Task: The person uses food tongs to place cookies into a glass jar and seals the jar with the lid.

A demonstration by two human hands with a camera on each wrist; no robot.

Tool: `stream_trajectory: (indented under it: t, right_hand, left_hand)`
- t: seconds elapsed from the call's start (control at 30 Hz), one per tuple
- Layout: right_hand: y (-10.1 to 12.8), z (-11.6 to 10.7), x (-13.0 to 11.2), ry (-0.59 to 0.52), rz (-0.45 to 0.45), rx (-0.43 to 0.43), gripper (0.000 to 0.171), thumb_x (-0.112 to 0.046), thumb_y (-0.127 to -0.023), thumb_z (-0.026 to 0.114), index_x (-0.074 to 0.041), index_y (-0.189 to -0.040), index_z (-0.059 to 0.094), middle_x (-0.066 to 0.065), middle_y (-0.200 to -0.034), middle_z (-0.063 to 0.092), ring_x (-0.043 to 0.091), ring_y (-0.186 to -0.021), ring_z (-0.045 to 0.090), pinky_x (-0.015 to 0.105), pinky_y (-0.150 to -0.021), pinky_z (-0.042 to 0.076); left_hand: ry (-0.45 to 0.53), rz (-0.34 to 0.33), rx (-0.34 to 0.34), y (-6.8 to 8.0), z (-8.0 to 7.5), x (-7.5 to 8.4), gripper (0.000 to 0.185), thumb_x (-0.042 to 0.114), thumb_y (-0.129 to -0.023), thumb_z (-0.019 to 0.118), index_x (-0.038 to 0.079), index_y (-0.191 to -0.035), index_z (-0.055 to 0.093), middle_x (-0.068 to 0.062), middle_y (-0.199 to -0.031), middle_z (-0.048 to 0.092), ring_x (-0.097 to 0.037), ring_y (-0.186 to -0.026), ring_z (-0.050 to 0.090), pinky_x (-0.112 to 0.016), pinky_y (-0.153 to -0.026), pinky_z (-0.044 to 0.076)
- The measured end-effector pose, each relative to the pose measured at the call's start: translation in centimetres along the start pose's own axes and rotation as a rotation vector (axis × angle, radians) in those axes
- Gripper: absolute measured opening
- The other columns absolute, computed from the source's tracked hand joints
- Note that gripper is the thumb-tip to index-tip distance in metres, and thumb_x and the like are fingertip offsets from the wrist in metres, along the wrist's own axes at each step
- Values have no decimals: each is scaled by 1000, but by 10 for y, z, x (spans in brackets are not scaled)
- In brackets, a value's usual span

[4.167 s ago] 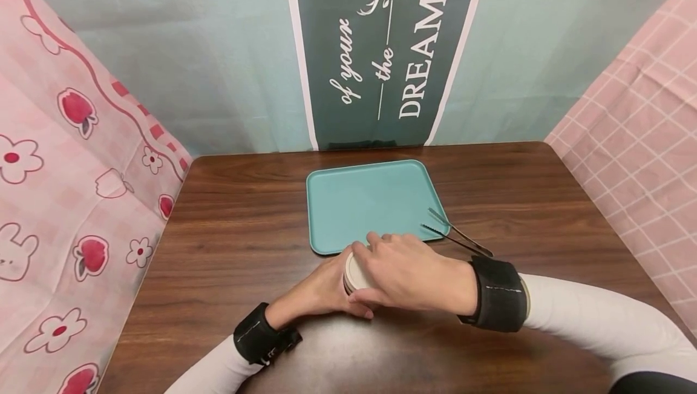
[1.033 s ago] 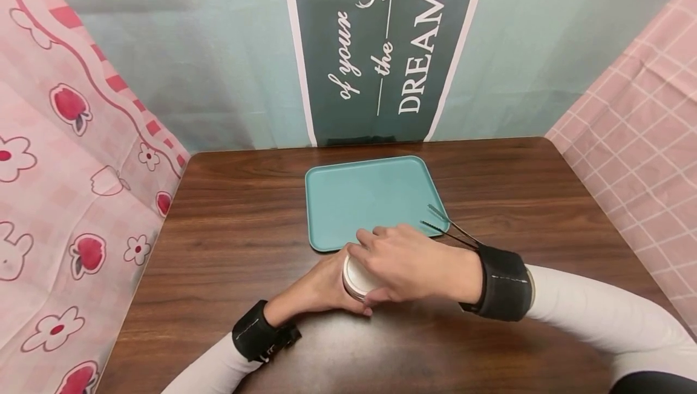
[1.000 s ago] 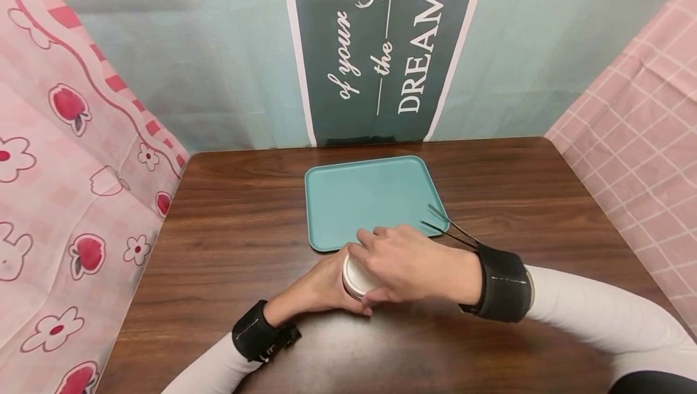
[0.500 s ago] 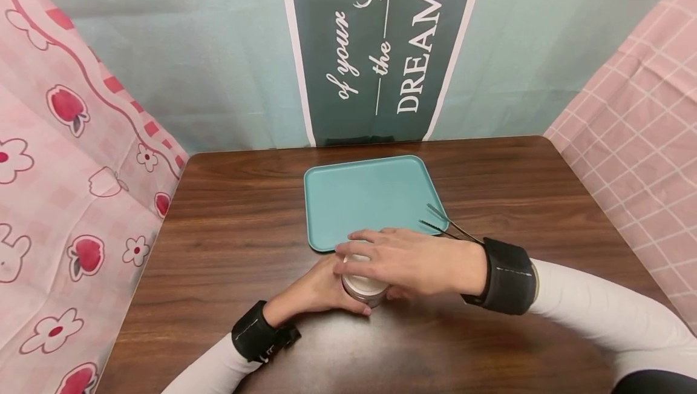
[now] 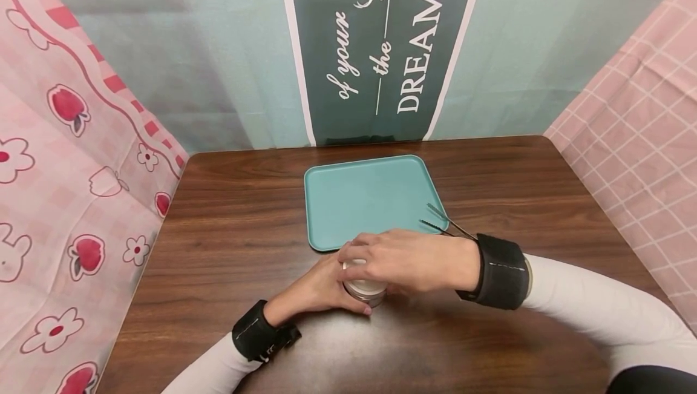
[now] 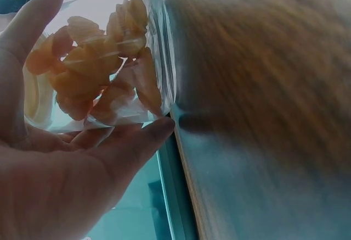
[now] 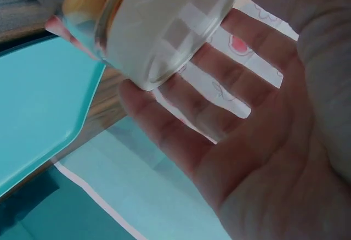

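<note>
A clear jar (image 5: 366, 290) with a whitish lid (image 7: 164, 26) stands on the wooden table just in front of a teal tray (image 5: 370, 197). In the left wrist view the jar (image 6: 104, 70) is full of orange pieces. My left hand (image 5: 321, 288) grips its body, thumb on one side and fingers (image 6: 137, 141) on the other. My right hand (image 5: 403, 258) lies over the lid. Seen from the right wrist, that hand (image 7: 247, 141) has its fingers spread and only slightly bent beside the lid, not clamped on it.
Metal tongs (image 5: 442, 223) rest with their tips on the tray's near right corner, partly behind my right wrist. Pink patterned cloth (image 5: 65, 170) walls the left side and pink checked cloth (image 5: 642, 128) the right. A dark banner (image 5: 381, 49) hangs behind the table (image 5: 245, 230).
My right hand let go of the lid it gripped a second ago, swung round with fingers stretched out, and now settles over the lid again. My left hand and the jar stayed put.
</note>
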State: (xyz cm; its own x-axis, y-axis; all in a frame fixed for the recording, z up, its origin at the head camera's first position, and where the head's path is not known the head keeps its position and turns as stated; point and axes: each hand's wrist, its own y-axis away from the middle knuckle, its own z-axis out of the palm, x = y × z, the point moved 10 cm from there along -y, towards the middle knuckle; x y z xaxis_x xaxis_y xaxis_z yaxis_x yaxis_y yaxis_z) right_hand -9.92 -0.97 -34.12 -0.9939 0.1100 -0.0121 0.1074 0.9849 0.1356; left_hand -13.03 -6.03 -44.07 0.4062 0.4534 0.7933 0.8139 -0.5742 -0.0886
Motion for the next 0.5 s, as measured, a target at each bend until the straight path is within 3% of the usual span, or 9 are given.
stream_trajectory:
  t: [0.13, 0.27, 0.5]
  right_hand:
    - [-2, -1, 1, 3, 42, 9, 68, -16, -70, 96, -25, -130, 67, -4, -128, 63, 18, -109, 62, 33, -74, 60]
    - [-4, 0, 4, 26, 100, 25, 59, -32, -73, 96, -22, -124, 68, -2, -120, 66, 19, -96, 62, 33, -66, 59]
    - [-6, 1, 6, 80, 166, 71, 63, -50, -73, 92, -17, -122, 69, 0, -113, 69, 20, -86, 62, 31, -58, 56]
  left_hand:
    - [19, -9, 5, 0, 1, -2, 101, 33, -66, 102, 7, -148, 49, -3, -134, 65, -14, -117, 64, -31, -102, 53]
    - [31, -35, 6, 1, 2, -3, 107, 32, -66, 102, 7, -152, 43, -5, -138, 64, -16, -120, 63, -33, -104, 52]
    - [7, -69, 11, 0, 3, -5, 110, 32, -63, 103, 6, -150, 40, -6, -137, 65, -18, -120, 65, -35, -106, 52]
